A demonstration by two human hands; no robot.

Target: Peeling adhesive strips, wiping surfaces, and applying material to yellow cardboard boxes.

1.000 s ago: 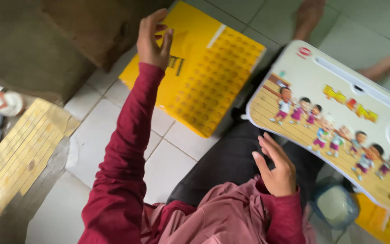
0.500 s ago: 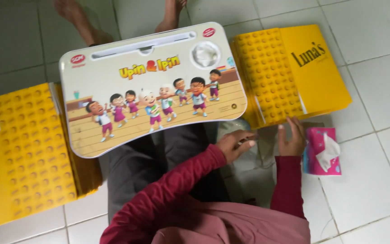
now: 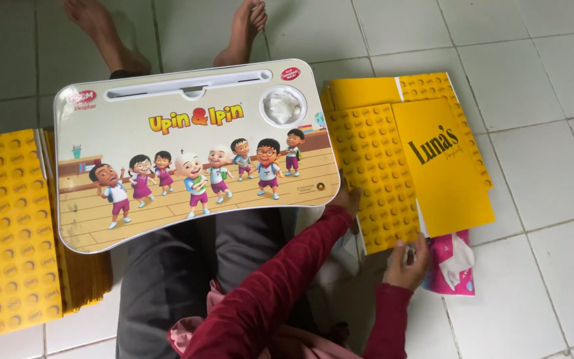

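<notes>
Nearest to us, we are reaching both arms in dark red sleeves across to the right side of our lap, and our right hand (image 3: 406, 264) is pinching the near edge of a flat yellow cardboard sheet (image 3: 400, 169), thumb on top and fingers tucked beneath, probably so the top sheet is coming free of the ones under it. Just right of that hand, a pink tissue pack (image 3: 453, 266) is lying on the white tiled floor (image 3: 539, 199), half covered by the sheet's near corner, within easy reach. A little farther, our left hand (image 3: 348, 198) is crossing over and resting at the sheet's left edge, mostly hidden behind the desk corner, so we cannot tell whether its fingers are spread or curled; it seems to be steadying that side. The sheet is topping a small stack of like sheets on the floor to our right. Over our lap a cartoon-printed lap desk (image 3: 194, 153) is standing as a work surface, a crumpled white tissue sitting in its round cup well (image 3: 282, 106). At far left, another stack of yellow studded sheets (image 3: 8, 233) is lying. Farthest off, our bare feet (image 3: 244, 30) are resting beyond the desk.
</notes>
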